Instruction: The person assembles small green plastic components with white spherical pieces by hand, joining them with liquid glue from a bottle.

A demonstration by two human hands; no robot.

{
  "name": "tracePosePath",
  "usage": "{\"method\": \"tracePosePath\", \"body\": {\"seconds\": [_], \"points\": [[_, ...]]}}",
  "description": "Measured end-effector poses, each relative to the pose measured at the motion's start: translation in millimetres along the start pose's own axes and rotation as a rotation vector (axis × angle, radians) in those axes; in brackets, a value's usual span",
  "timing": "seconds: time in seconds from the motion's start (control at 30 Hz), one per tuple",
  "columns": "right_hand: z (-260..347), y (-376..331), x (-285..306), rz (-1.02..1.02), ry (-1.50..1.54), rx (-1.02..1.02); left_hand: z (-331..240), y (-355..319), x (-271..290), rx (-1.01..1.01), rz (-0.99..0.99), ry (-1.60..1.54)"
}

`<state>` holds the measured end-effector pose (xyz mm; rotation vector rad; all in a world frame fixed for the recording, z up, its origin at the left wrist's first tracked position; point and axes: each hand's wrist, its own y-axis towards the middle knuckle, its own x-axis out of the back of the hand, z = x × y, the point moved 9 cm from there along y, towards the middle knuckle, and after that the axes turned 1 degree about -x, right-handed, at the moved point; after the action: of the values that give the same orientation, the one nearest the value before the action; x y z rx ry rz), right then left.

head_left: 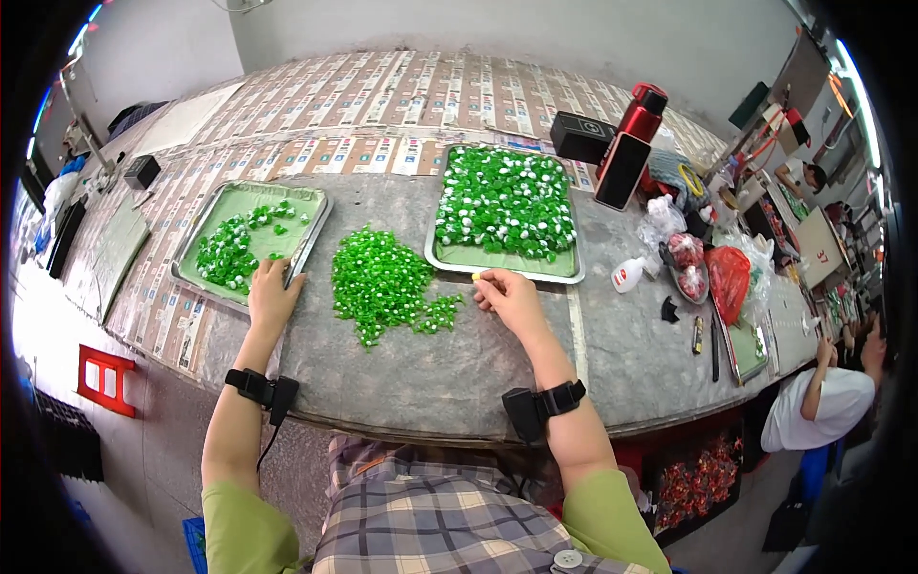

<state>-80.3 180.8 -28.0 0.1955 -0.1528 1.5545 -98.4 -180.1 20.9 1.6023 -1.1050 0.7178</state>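
My left hand [273,295] rests over the near right corner of the left metal tray [316,222], thumb apart from the fingers, fingertips beside green-and-white pieces [224,253] lying in it. My right hand [512,300] is closed in a pinch just below the near rim of the right tray [512,273]. A small pale yellow bit [476,276] shows at its fingertips; what the fingers hold is too small to make out. Between my hands lies a loose pile of small green pieces [378,282] with white bits. The right tray is densely covered with green-and-white pieces [507,201].
Behind the right tray stand a black box [581,138], a red bottle [643,110] and a phone [623,170]. A white squeeze bottle [627,275], a red plastic bag [729,282] and a marker [698,335] lie right. Another person [822,407] sits at far right.
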Motion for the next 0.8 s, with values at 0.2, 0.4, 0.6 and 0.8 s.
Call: {"method": "tracePosePath", "body": {"seconds": [0.2,0.4,0.6,0.8], "points": [[-2,-1,3,-0.002,0.016,-0.026,8,-1,-4,0.027,-0.052,-0.058],[-9,0,4,-0.007,0.034,-0.045,19,9,-12,0.148,0.062,-0.143],[-11,2,3,-0.009,0.054,-0.037,34,15,-20,0.209,0.105,-0.196],[-10,2,3,0.007,0.075,-0.037,23,17,-13,0.202,0.174,-0.187]]}}
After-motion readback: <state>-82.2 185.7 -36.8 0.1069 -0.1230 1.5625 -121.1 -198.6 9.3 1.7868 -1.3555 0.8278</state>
